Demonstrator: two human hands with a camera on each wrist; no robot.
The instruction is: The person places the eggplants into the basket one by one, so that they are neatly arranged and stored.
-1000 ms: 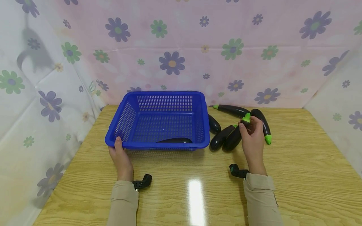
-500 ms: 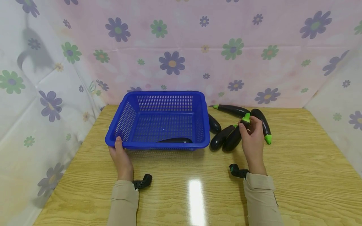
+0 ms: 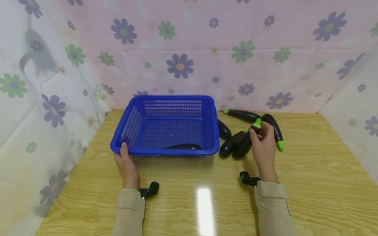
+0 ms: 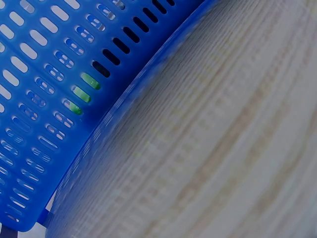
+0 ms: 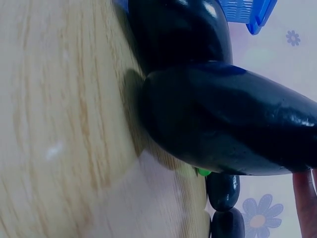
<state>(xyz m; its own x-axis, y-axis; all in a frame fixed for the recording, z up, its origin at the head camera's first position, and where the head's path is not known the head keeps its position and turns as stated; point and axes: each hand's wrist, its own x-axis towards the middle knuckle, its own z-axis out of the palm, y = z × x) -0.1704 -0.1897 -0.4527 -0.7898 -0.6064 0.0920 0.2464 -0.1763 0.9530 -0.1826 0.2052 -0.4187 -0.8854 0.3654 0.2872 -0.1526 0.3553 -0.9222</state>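
My left hand grips the near left corner of a blue plastic basket, its thumb over the rim. Inside, along the front wall, lies a dark eggplant; its green cap shows through the slots in the left wrist view. To the right of the basket, my right hand pinches another eggplant near its green stem end. This one is tilted, its rounded end low by the table in the right wrist view. A neighbouring eggplant lies right against it.
Several more eggplants lie around the right hand: one by the basket's right wall, one behind and one to the right. The wooden table ends at a flowered cloth backdrop.
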